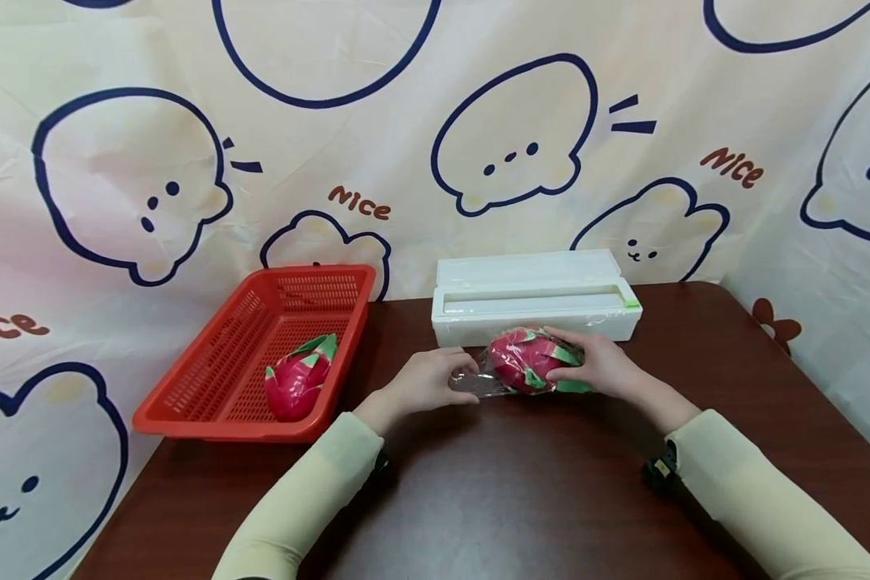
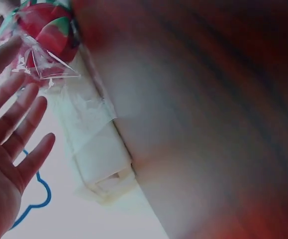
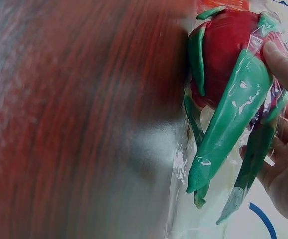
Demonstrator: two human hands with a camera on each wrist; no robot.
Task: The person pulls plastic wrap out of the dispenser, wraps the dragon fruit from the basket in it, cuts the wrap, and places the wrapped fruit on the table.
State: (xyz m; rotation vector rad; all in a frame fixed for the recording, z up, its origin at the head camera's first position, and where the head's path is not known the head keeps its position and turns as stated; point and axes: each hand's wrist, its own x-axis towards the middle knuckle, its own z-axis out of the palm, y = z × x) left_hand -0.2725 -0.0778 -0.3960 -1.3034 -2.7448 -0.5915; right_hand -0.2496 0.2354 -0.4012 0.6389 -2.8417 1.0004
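A pink dragon fruit point(image 1: 525, 358) with green leaf tips, covered in clear plastic film point(image 1: 487, 385), is held above the brown table point(image 1: 464, 499). My right hand point(image 1: 600, 364) grips its leafy end, thumb on the near side and fingers behind, as the right wrist view also shows on the fruit point(image 3: 228, 55). At the left end, loose film trails toward my left hand point(image 1: 429, 383). In the left wrist view the left hand's fingers point(image 2: 32, 119) are spread and fairly straight beside the film, with no firm hold visible.
A red plastic basket point(image 1: 210, 431) stands at the left with another dragon fruit point(image 1: 299, 387) in it. Behind the hands lies a long white box point(image 1: 471, 330), its lid raised and a green piece point(image 1: 631, 304) at its right end. A printed cloth hangs behind.
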